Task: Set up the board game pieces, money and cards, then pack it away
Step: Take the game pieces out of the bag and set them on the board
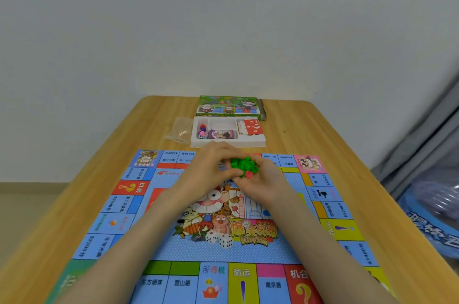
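Holding a heap of green houses [244,164] and one red hotel [249,174] above the far edge of the game board [223,249], probably so that any dropped piece lands on print and not on wood.

- Right hand [260,183]: cupped palm-up over the board's far middle, fingers curled round the heap; serving as a bowl.
- Left hand [211,167]: beside it and touching, fingers bent, tips pinching into the heap; which piece is caught, cannot tell. Judged to be sorting or counting before laying out.
- Game board: spread flat on the wooden table [323,134], near edge toward the person, ready to receive pieces.
- White tray [253,142]: just beyond the board's far edge, within reach for both setting up and packing away.
- Pawns [202,129]: tray compartment nearest the board's far-left corner, not yet taken out.
- Purple bundle [221,134]: middle compartment; money or cards, too small to tell.
- Red card stack [252,127]: compartment toward the board's far-right side, tilted.
- Box lid [227,105]: beyond the tray, well apart from the board.
- Clear plastic bag [178,131]: beyond the board's far-left part, beside the tray, lying slack; likely the houses' wrapper.
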The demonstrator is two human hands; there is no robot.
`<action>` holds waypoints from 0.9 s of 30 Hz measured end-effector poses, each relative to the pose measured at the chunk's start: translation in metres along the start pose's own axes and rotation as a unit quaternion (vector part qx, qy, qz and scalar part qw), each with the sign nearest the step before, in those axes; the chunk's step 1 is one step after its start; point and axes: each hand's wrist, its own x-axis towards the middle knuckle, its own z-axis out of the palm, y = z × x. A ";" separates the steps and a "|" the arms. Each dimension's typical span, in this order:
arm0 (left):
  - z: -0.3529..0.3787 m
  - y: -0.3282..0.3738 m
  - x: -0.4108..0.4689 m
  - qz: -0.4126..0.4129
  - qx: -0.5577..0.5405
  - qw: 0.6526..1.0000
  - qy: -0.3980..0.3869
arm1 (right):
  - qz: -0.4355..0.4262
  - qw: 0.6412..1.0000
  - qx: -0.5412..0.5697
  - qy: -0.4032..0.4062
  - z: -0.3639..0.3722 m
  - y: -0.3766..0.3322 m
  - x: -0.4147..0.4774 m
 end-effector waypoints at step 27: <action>-0.003 0.003 -0.006 -0.038 0.001 0.999 0.023 | -0.005 0.999 -0.003 0.043 0.000 0.001 0.003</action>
